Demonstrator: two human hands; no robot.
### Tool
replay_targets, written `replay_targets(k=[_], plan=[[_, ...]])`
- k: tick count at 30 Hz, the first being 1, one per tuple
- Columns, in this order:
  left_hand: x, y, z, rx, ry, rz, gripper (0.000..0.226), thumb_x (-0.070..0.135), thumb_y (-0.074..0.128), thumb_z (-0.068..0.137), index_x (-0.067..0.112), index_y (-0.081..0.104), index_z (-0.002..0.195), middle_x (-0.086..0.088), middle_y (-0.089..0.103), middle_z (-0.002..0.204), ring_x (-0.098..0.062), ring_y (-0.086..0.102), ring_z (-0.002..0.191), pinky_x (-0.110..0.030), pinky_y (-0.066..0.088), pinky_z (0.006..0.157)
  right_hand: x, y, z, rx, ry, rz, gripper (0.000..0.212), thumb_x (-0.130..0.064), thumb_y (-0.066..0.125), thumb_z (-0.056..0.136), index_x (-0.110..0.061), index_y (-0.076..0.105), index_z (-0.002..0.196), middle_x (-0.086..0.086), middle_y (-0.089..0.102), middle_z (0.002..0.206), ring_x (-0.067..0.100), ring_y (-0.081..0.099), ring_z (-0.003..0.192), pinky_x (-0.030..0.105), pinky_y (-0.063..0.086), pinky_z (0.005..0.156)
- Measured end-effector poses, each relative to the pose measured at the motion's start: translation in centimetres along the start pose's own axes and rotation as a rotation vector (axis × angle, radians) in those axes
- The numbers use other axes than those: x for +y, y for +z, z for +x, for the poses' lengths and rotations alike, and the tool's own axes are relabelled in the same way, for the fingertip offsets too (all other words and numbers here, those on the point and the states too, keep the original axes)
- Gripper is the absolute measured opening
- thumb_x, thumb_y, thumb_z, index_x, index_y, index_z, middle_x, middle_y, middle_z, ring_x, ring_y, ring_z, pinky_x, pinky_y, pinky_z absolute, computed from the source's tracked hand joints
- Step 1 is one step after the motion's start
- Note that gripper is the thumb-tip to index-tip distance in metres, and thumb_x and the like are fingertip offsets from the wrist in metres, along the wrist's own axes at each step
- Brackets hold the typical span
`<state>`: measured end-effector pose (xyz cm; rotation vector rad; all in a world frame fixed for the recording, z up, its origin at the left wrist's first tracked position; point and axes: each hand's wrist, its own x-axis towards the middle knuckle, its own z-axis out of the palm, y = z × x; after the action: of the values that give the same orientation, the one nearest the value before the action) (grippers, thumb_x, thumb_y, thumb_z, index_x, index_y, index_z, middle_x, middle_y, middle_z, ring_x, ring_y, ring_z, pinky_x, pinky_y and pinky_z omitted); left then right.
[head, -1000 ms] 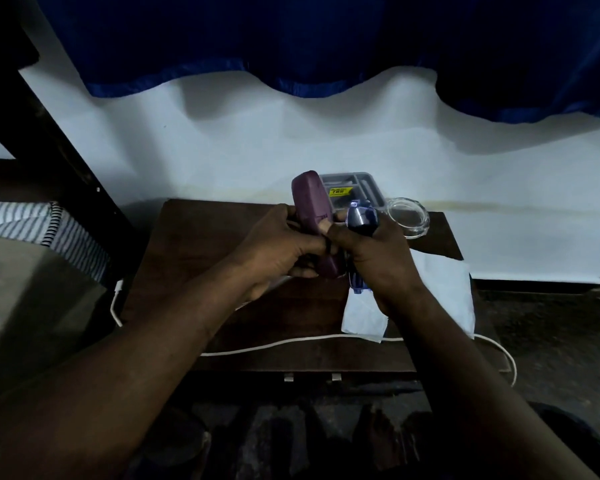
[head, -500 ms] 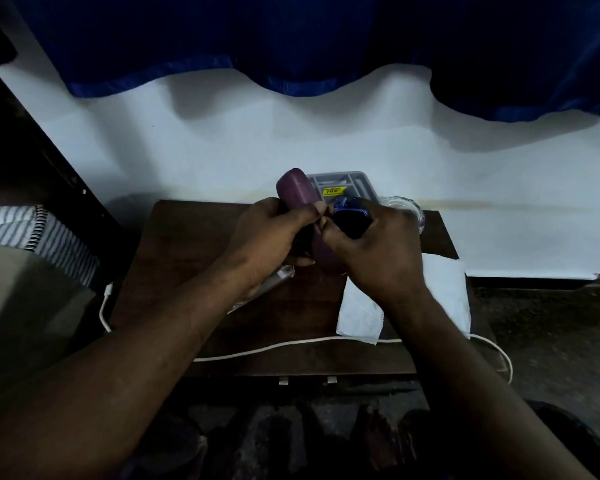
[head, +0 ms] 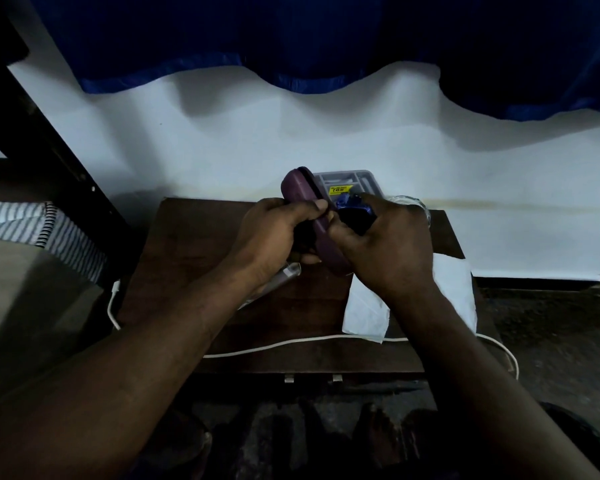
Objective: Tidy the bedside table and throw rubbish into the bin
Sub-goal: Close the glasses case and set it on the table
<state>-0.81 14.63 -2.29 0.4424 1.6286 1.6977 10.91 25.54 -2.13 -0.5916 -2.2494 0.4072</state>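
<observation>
Head view, hold: a purple case is gripped round its middle by the curled fingers of the left hand. A blue object is clasped in the curled fingers of the right hand, which is pressed against the case.
Place: both things are held above the back of the worktop.
Handling: the case is judged stiff, light and smooth-shelled. It is best taken across the middle, clear of the seam seen at its top end. What the blue object is cannot be told.
Containers: a grey tray with divided compartments and a yellow label is set against the wall; its contents cannot be made out. A glass dish beside it is mostly hidden.
Rubbish: a white tissue, judged soft and easily pinched, is draped over the right edge. No bin is seen.
</observation>
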Motion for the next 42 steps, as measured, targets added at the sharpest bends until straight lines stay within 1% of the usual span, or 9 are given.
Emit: replay_targets(k=[5, 12, 19, 22, 25, 28, 31, 35, 42], plan=[[-0.3, -0.5, 0.1, -0.125, -0.138, -0.09, 0.032, 0.02, 0.056, 0.091, -0.002, 0.069, 0.112, -0.021, 0.073, 0.097, -0.035, 0.073, 0.083, -0.044, 0.062, 0.075, 1.2, -0.3, 0.2, -0.011, -0.043, -0.012, 0.024, -0.039, 0.078, 0.085, -0.017, 0.079, 0.092, 0.006, 0.073, 0.068, 0.025, 0.068, 0.058, 0.032, 0.053, 0.055], [0.1, -1.8, 0.8, -0.09, -0.333, -0.252, 0.027, -0.002, 0.043, 0.055, 0.009, 0.057, 0.075, -0.011, 0.058, 0.086, -0.029, 0.061, 0.077, -0.047, 0.06, 0.077, 1.9, -0.4, 0.0, -0.019, -0.045, -0.032, 0.021, -0.036, 0.076, 0.085, -0.02, 0.079, 0.098, 0.004, 0.075, 0.073, 0.019, 0.069, 0.064, 0.029, 0.052, 0.059], [-0.4, -2.4, 1.1, -0.19, -0.458, -0.177, 0.015, 0.016, 0.06, 0.093, 0.017, 0.067, 0.105, -0.011, 0.071, 0.1, -0.03, 0.072, 0.087, -0.052, 0.062, 0.078, 3.0, -0.8, 0.3, -0.068, 0.234, 0.031, 0.018, -0.04, 0.074, 0.085, -0.024, 0.077, 0.093, -0.003, 0.074, 0.073, 0.005, 0.061, 0.063, 0.012, 0.041, 0.06], [-0.6, -2.2, 1.1, -0.165, -0.483, -0.15, 0.012, 0.023, 0.058, 0.098, 0.016, 0.066, 0.103, -0.012, 0.071, 0.096, -0.029, 0.073, 0.081, -0.05, 0.063, 0.07, 3.3, -0.6, 0.5, -0.093, 0.388, 0.107, 0.028, -0.047, 0.078, 0.082, -0.027, 0.074, 0.101, -0.006, 0.074, 0.081, 0.01, 0.068, 0.075, 0.021, 0.049, 0.071], [-0.7, -2.2, 1.2, -0.107, -0.465, -0.169, 0.015, 0.027, 0.058, 0.1, 0.014, 0.065, 0.1, -0.011, 0.071, 0.092, -0.028, 0.074, 0.076, -0.05, 0.064, 0.068, 3.0, -1.0, 1.3, 0.01, 0.686, 0.565, 0.033, -0.053, 0.077, 0.082, -0.025, 0.068, 0.096, 0.001, 0.076, 0.085, 0.022, 0.067, 0.071, 0.04, 0.056, 0.072], [-0.7, -2.4, 1.3, -0.059, -0.445, -0.215, 0.016, 0.028, 0.06, 0.1, 0.014, 0.065, 0.104, -0.012, 0.07, 0.097, -0.031, 0.072, 0.085, -0.052, 0.064, 0.07, 2.0, -1.9, 1.8, -0.001, 0.999, 1.238, 0.026, -0.041, 0.06, 0.098, -0.016, 0.063, 0.095, 0.008, 0.073, 0.088, 0.021, 0.062, 0.062, 0.033, 0.051, 0.064], [-0.9, -2.2, 1.3, -0.062, -0.478, -0.242, 0.021, 0.026, 0.061, 0.099, 0.012, 0.064, 0.115, -0.016, 0.068, 0.111, -0.035, 0.07, 0.101, -0.054, 0.063, 0.074, 1.7, -1.5, 1.7, -0.087, 1.073, 1.49, 0.039, -0.038, 0.045, 0.107, -0.011, 0.067, 0.089, 0.012, 0.07, 0.095, 0.025, 0.066, 0.069, 0.029, 0.056, 0.062], [-1.1, -1.6, 1.1, -0.098, -0.503, -0.286, 0.02, 0.019, 0.058, 0.099, 0.009, 0.065, 0.114, -0.018, 0.068, 0.115, -0.035, 0.072, 0.094, -0.054, 0.063, 0.072, 0.8, 0.1, 1.6, -0.05, 0.936, 1.292, 0.028, -0.027, 0.053, 0.105, -0.003, 0.064, 0.111, 0.016, 0.069, 0.105, 0.032, 0.071, 0.089, 0.042, 0.058, 0.087], [-0.7, -1.3, 0.9, -0.12, -0.456, -0.288, 0.015, 0.016, 0.055, 0.099, 0.009, 0.067, 0.104, -0.017, 0.072, 0.105, -0.033, 0.075, 0.082, -0.048, 0.064, 0.069, -0.3, -0.4, 1.4, -0.043, 0.721, 0.998, 0.011, -0.018, 0.073, 0.095, -0.012, 0.075, 0.086, 0.002, 0.071, 0.08, 0.02, 0.065, 0.078, 0.04, 0.053, 0.078]])
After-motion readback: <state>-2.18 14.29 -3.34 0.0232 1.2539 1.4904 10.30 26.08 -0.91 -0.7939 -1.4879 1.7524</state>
